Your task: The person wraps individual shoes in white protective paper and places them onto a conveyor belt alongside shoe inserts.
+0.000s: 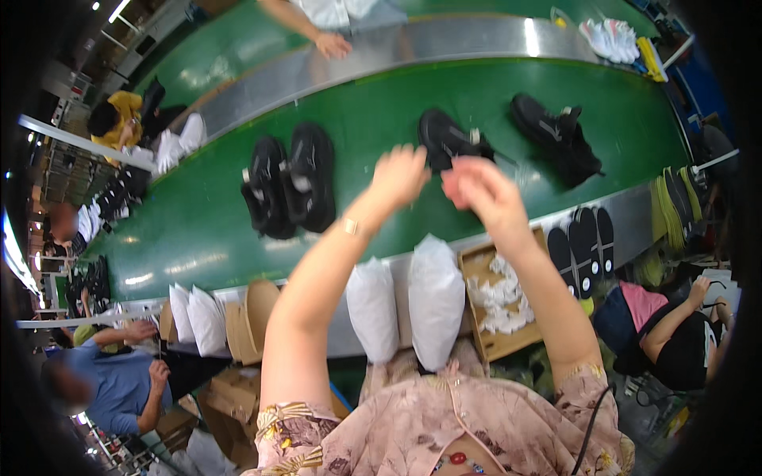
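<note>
A black shoe (446, 133) lies on the green conveyor belt (373, 107), just beyond my hands. My left hand (399, 176) is at the shoe's near left side, fingers curled; what they hold, if anything, is hidden. Beside it, my right hand (488, 190) pinches a small pinkish-red piece (452, 189), blurred and too unclear to name. Another black shoe (556, 136) rests farther right on the belt. To the left, a pair of black shoes (290, 178) stands side by side.
Two white stuffed bags (435, 305) stand at the near edge, next to a cardboard tray (492, 339) of crumpled white paper. Black insoles (583, 246) lie to the right. Across the belt, another person's hand (332, 45) rests on the metal rail. Other people sit at both sides.
</note>
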### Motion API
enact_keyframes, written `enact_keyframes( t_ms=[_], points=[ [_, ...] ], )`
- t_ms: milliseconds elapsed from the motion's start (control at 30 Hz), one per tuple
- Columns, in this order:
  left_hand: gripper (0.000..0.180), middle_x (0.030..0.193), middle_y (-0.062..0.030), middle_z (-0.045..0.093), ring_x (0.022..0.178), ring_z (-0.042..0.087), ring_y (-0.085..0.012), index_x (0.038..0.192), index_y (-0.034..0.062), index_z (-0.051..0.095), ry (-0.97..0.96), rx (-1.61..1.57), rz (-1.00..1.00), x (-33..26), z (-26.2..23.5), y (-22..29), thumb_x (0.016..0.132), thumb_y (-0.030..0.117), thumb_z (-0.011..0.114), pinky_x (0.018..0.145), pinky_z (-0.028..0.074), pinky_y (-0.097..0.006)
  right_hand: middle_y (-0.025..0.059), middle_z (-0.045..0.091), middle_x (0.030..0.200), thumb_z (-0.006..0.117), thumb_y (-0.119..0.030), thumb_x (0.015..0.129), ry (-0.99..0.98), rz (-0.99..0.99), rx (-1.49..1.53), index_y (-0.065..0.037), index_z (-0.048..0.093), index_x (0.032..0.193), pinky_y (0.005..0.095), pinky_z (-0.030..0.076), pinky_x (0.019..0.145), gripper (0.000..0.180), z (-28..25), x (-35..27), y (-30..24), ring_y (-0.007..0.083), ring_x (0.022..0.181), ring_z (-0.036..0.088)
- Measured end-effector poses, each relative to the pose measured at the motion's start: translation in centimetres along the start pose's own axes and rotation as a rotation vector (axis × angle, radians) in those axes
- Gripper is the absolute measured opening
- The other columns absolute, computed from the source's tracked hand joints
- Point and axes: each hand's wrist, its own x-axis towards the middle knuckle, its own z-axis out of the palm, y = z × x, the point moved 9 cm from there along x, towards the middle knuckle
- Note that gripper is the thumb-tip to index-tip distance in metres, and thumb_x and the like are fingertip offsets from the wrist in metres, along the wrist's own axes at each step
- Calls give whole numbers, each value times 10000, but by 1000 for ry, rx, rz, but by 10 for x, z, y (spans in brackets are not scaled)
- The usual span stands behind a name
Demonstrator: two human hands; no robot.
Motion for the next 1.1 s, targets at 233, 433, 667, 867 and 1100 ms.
enact_keyframes(
  t_ms=[233,433,667,867,1100],
  points=[
    [661,1192,-320,458,1105,469,-423,1280,-110,300,-48,-693,-459,-185,56,13,851,320,562,925,398,-403,146,564,885,579,-215,824,-124,309,-592,8,443,1162,340,456,679,427,-16,-149,130,228,765,558],
    [833,1254,-366,372,1180,403,-437,1287,-160,218,-123,-832,-657,-256,117,63,816,423,582,981,344,-397,358,387,1222,631,-421,767,-20,405,-589,127,182,1303,418,367,956,889,-2,-209,186,433,1144,427],
    [663,1180,-324,465,1087,498,-385,1224,-101,374,-155,-1047,-691,-260,148,60,826,387,581,898,412,-384,397,347,1199,691,-487,661,58,439,-687,94,122,1335,446,389,922,1055,2,-207,210,485,1091,435],
    [638,1157,-319,443,1028,487,-399,1168,-102,435,-196,-854,-759,-269,152,52,825,416,577,847,421,-406,363,386,1162,712,-490,630,145,573,-716,53,190,1325,451,398,909,1025,4,-206,172,465,1070,453],
    [561,1170,-289,455,1082,459,-343,1151,-117,419,-158,-1065,-650,-244,86,67,827,304,599,928,354,-392,308,413,1224,685,-534,690,60,465,-486,115,267,1276,367,350,970,969,12,-200,177,353,1165,428]
  ],
)
